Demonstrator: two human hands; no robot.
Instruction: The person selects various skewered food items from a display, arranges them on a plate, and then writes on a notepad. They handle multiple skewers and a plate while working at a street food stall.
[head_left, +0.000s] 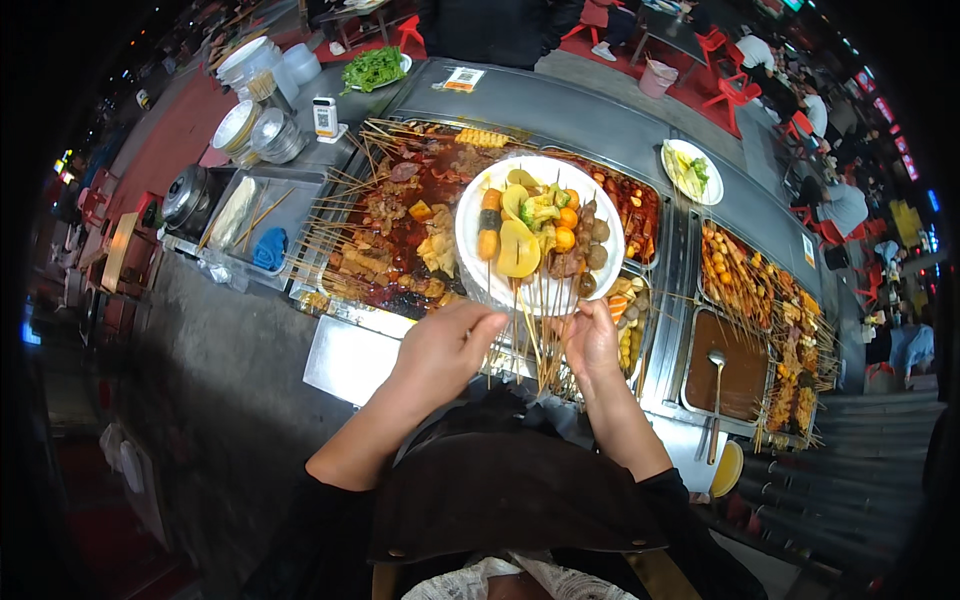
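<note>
A white round plate (469, 225) hangs over the broth trays, with clear plastic film (466, 281) along its left edge. On it lie skewers of yellow potato slices (517, 247), broccoli (538, 212), orange balls (565, 239), brown meat (564, 264) and grey-brown balls (598, 256). Their bamboo sticks (551, 337) jut over the near rim towards me. My right hand (592, 341) grips that rim at its right side, thumb uppermost. Just left of the sticks is my left hand (450, 345), fingers curled beside the film; whether it pinches the film is unclear.
A large tray of red broth (382, 225) bristles with skewers behind the plate. At right stand a brown sauce tray (712, 375) with a ladle (716, 367) and trays of skewers (739, 262). Stacked bowls (236, 124) and a greens plate (375, 71) stand back left. A person (491, 34) stands opposite.
</note>
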